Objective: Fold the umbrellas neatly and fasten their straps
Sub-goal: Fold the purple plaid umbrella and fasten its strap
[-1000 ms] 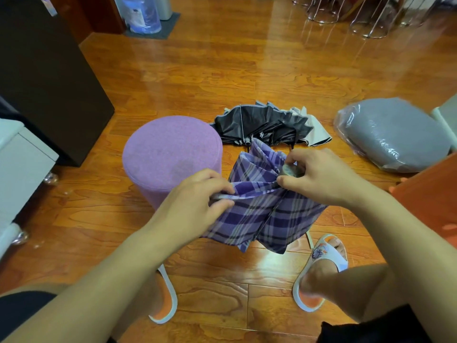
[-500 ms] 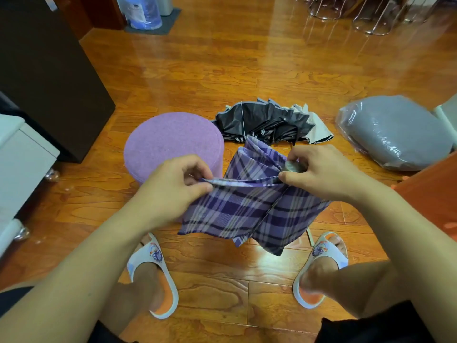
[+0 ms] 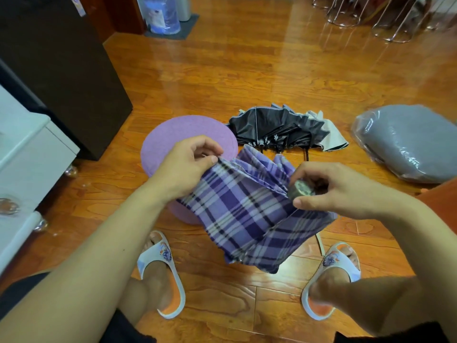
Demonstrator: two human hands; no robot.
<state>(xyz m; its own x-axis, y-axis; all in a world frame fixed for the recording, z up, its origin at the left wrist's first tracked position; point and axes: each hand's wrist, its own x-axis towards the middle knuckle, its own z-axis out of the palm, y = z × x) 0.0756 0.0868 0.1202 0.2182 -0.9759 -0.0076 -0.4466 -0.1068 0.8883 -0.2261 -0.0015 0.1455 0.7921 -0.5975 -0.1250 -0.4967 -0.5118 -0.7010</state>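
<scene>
Head view: I saw left hand (image 3: 188, 167) pinching plaid umbrella (image 3: 249, 214) pleat, right hand (image 3: 331, 189) fingers clamped on its cap (image 3: 300, 190); pleat could slip w/ loose pinch, bunching fabric.

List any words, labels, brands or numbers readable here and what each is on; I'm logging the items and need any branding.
No text can be read.
Blue label on the water bottle: too blurred.
Sticker on the dark cabinet: too small.
Print on the slippers: a picture, no legible words.
Plaid umbrella and its cap: none visible.
</scene>
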